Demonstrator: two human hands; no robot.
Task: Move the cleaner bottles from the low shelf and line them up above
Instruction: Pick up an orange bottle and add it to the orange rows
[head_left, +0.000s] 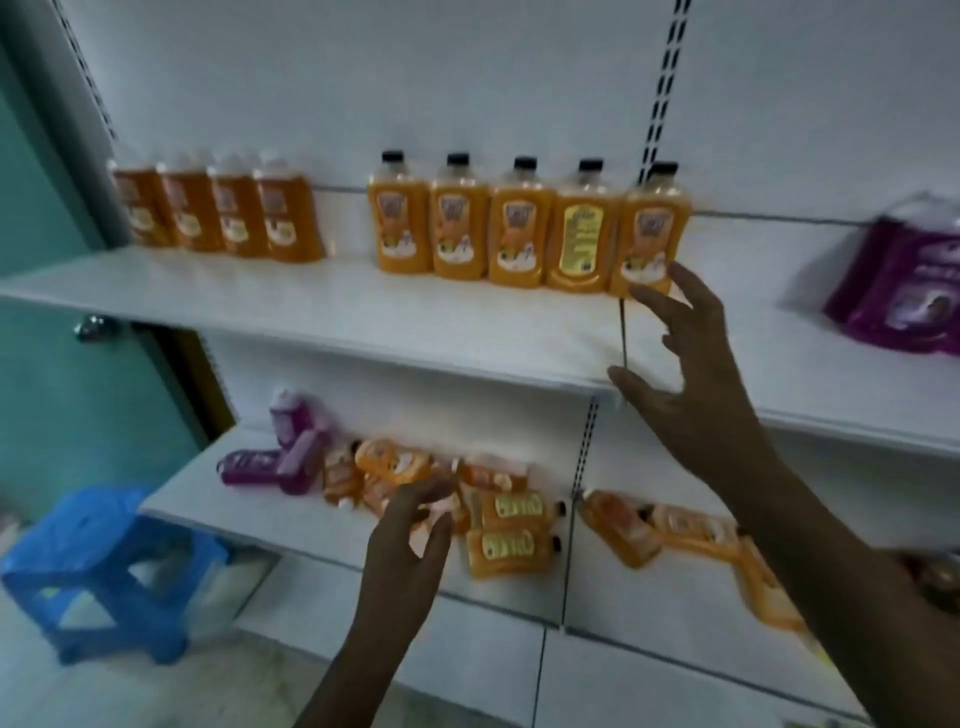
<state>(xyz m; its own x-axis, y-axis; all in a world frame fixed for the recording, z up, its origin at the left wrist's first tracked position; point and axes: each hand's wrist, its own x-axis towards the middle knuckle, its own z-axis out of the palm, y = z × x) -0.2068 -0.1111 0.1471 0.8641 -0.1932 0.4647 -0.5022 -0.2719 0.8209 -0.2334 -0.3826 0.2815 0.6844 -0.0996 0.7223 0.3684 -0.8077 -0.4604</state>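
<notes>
With spread, empty fingers the right hand (691, 384) hung beside the upright row's end bottle (652, 234), as if squaring it, while the loosely curled left hand (410, 530) reached for the fallen orange bottles (511, 535) below.

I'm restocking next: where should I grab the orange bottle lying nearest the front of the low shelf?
Grip the front orange bottle across its flat body, coming from above and the front. It lies on its side, black cap pointing right, with open shelf before it.

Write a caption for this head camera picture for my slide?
Right hand open by the upright orange bottles; left hand reaching the lying bottles below.
</notes>
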